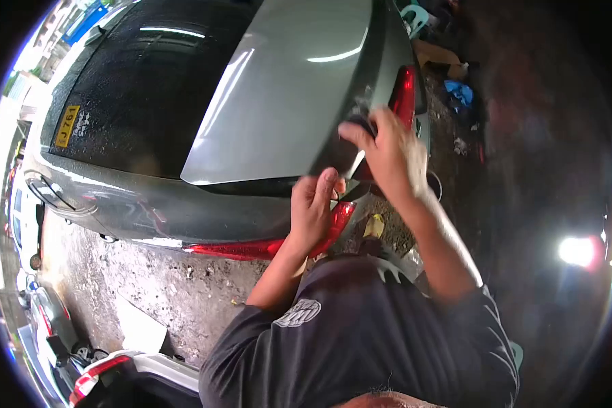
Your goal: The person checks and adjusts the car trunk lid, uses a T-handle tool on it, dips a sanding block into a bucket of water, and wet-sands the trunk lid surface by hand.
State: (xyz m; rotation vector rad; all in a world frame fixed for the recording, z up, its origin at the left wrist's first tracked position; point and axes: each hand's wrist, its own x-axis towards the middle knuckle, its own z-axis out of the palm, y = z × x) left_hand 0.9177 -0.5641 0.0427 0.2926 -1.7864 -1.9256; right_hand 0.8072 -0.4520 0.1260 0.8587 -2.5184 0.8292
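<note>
My right hand [391,153] is bent over the rear corner of a dark grey car [183,211], just beside a red tail light [404,98]. Its fingers are curled around something dark, mostly covered by the hand. Lower and to the left, my left hand [311,207] is closed at the same corner, thumb up, near the lower red light [343,217]. Whatever it pinches is too small to make out. A smooth, glossy grey panel [285,102] spreads across the car's back, its edge ending close to both hands.
Dark rear glass [149,81] bears a yellow sticker [68,126]. On the littered ground lie a white sheet [139,326], a blue crumpled item [459,93] and cardboard [435,58]. Another vehicle's rear [136,370] stands at the lower left. A bright lamp [578,251] shines at right.
</note>
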